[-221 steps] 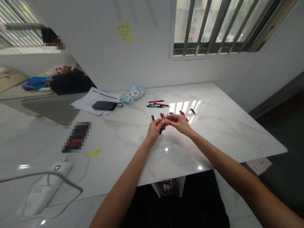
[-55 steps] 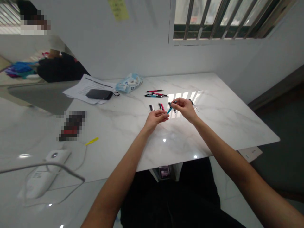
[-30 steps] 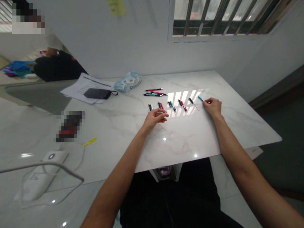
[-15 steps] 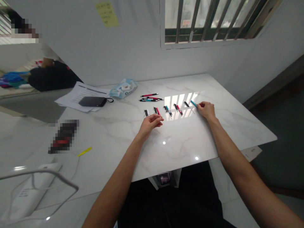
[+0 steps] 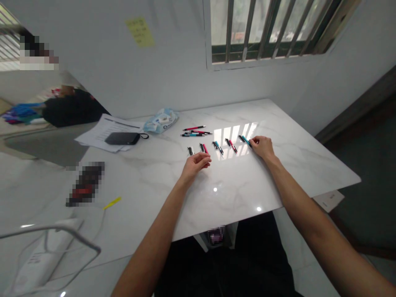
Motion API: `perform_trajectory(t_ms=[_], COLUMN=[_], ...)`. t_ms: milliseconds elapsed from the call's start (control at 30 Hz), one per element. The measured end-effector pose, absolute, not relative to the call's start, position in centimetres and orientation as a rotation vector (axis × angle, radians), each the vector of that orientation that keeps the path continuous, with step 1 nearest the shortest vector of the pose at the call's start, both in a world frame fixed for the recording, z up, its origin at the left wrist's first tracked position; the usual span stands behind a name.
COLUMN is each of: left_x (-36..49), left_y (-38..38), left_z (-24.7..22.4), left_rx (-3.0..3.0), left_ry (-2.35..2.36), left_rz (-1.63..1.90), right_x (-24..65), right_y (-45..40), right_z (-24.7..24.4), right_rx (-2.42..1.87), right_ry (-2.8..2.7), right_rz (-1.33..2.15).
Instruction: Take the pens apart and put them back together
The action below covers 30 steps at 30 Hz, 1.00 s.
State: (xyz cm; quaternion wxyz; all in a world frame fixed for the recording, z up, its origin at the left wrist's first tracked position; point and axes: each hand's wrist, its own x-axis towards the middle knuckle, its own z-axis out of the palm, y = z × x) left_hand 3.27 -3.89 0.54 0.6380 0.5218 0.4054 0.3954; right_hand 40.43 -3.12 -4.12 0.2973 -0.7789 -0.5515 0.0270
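Note:
My right hand (image 5: pixel 262 147) pinches the lower end of a teal pen barrel (image 5: pixel 246 140) at the right end of a row of pen parts. Just left of that barrel lies a slim black part (image 5: pixel 241 138). Along the row, black pieces lie beside a red barrel (image 5: pixel 233 146), a teal barrel (image 5: pixel 219 147), another red barrel (image 5: pixel 206 148) and a whitish barrel at the left end, partly covered. My left hand (image 5: pixel 197 164) hovers by the row's left end, its fingers loosely bent and apart, with nothing visible in them.
Behind the row lies a group of red and teal pens (image 5: pixel 194 134). Further left are a blue-white soft packet (image 5: pixel 161 120), papers (image 5: pixel 93 134) and a black pouch (image 5: pixel 122 138). A yellow strip (image 5: pixel 111 203) and a grey frame (image 5: pixel 83 243) are at lower left. The white table (image 5: pixel 309 165) ends near my lap.
My right hand has moved slightly left and down, bringing the teal barrel alongside the slim black part. My left hand stays nearly in place. The whole view has shifted a little.

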Motion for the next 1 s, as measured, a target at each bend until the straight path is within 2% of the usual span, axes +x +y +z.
perform_trajectory(t_ms=[233,467,667,800,1000], left_x=[3.3,3.4,3.2,3.2,3.3], left_y=[-3.8,-4.0,-4.1,-4.1,-4.2], left_z=[0.3,0.2,0.7,0.9,1.3], left_rx=[1.208,1.206,1.233,1.223,1.238], left_ry=[0.932,0.911,0.858,0.871,0.927], left_rz=[0.912,0.912,0.875,0.877,0.903], right_x=[38.2,28.2,23.8,24.9,32.7], right_y=[-3.5,-6.2,-7.3,-6.4,-3.4], right_z=[-2.4,0.5,1.2,1.3,1.3], right_rx=[-1.790,-1.097,-1.014,-1.011,-1.409], right_ry=[-1.466,-1.659,-1.527,-1.562,-1.835], right_rz=[0.105,0.901,1.099,1.048,0.367])
